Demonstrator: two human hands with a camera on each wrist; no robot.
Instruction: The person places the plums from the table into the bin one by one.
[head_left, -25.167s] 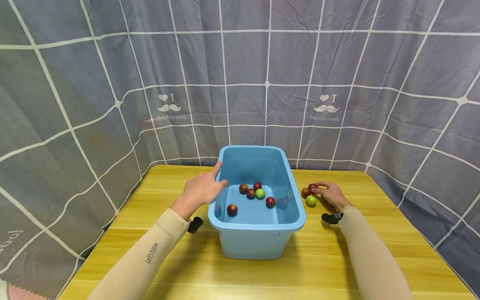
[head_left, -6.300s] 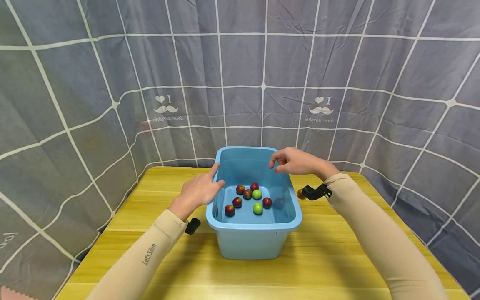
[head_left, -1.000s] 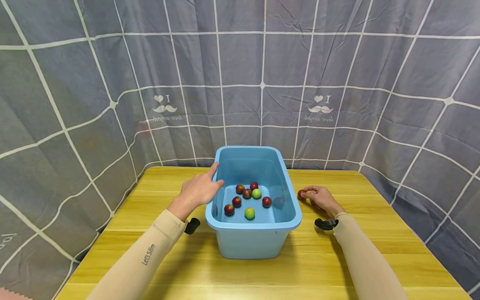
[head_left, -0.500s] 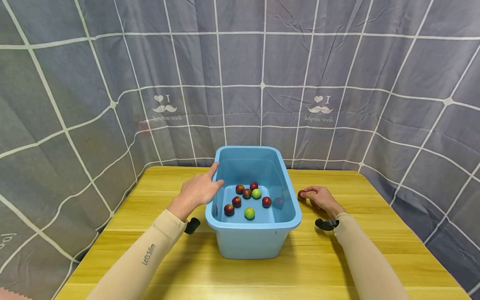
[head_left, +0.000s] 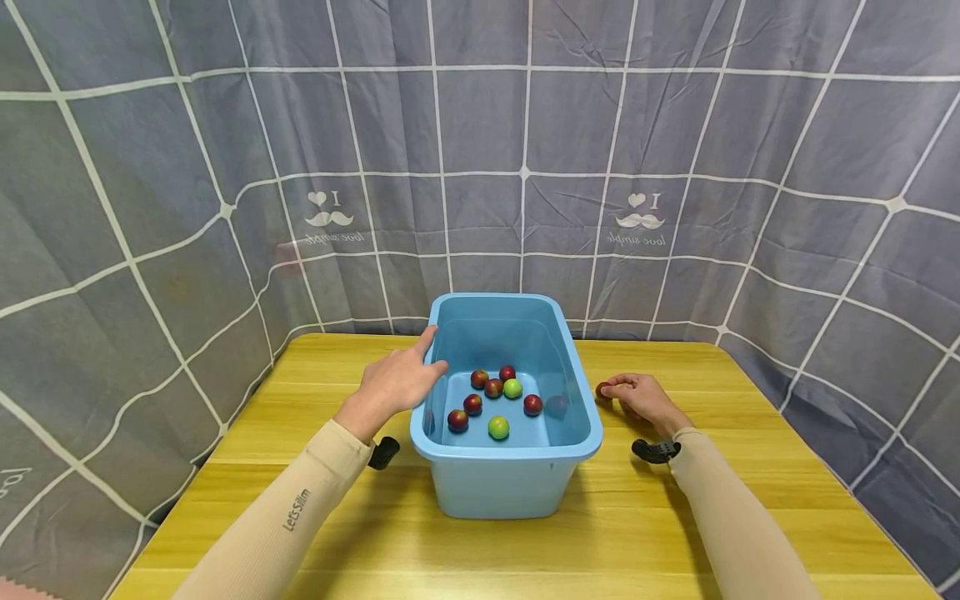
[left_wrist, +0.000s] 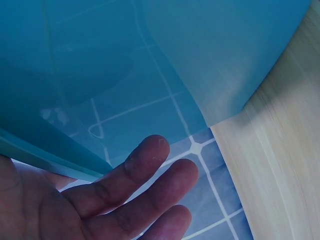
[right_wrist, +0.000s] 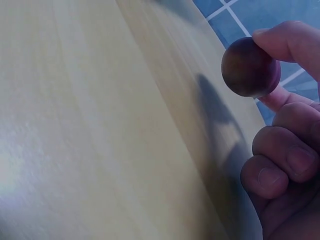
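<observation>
A blue plastic bin (head_left: 506,483) stands in the middle of the wooden table. Several dark red plums (head_left: 457,420) lie on its floor with two green plums (head_left: 498,427). My left hand (head_left: 397,383) rests on the bin's left rim, thumb over the edge and index finger along it. In the left wrist view, its other fingers (left_wrist: 172,185) hang loosely outside the bin wall. To the right of the bin, my right hand (head_left: 643,398) pinches one dark red plum (right_wrist: 250,67) between thumb and index finger, low over the table. Its remaining fingers are curled.
The wooden table (head_left: 675,517) extends around the bin on all sides. A grey curtain with white grid lines (head_left: 480,208) hangs behind and at both sides of the table. Black devices (head_left: 656,451) are worn at both wrists.
Since the oldest frame, a red and a green plum have gone from the table into the bin. My right hand has moved from above the bin down to the last table plum.
</observation>
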